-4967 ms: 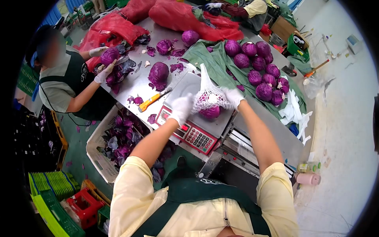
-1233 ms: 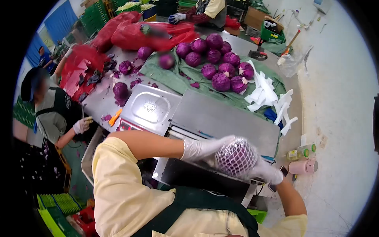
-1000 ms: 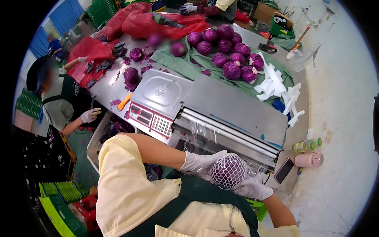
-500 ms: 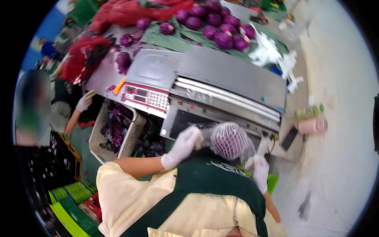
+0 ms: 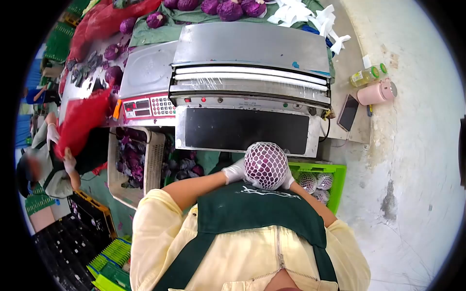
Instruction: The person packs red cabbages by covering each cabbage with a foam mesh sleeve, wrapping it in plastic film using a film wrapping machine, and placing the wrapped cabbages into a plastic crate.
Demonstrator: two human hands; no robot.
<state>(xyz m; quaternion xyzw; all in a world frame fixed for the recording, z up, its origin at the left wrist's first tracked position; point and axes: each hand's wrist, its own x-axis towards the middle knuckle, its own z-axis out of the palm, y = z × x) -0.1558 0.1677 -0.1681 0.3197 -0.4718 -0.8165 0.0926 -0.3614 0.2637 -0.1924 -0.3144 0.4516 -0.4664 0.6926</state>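
Note:
A red cabbage [image 5: 265, 165] in a white foam net is held close to my apron, in front of the film wrapping machine [image 5: 253, 87]. My left hand [image 5: 235, 172], in a thin whitish glove, presses against its left side; the fingertips disappear behind it. On the opposite side my right hand [image 5: 289, 179], gloved too, grips it, mostly hidden by the cabbage. Under the machine's rollers lies its dark flat plate [image 5: 246, 131], just beyond the cabbage. A green crate [image 5: 337, 186] with several netted cabbages stands to the right, below my right forearm.
Left of the machine sits a scale [image 5: 150, 106]; below it, a white basket [image 5: 154, 162] holds purple leaves. Bare cabbages [image 5: 229, 10] lie at the back. A phone [image 5: 347, 112] and pink flask [image 5: 377, 92] are at right. A co-worker handles a red net sack [image 5: 83, 121].
My hands, spread apart with clear film stretched between them and the cabbage, have come together around its sides. The view has straightened and shifted, and the co-worker now holds the red sack with both hands.

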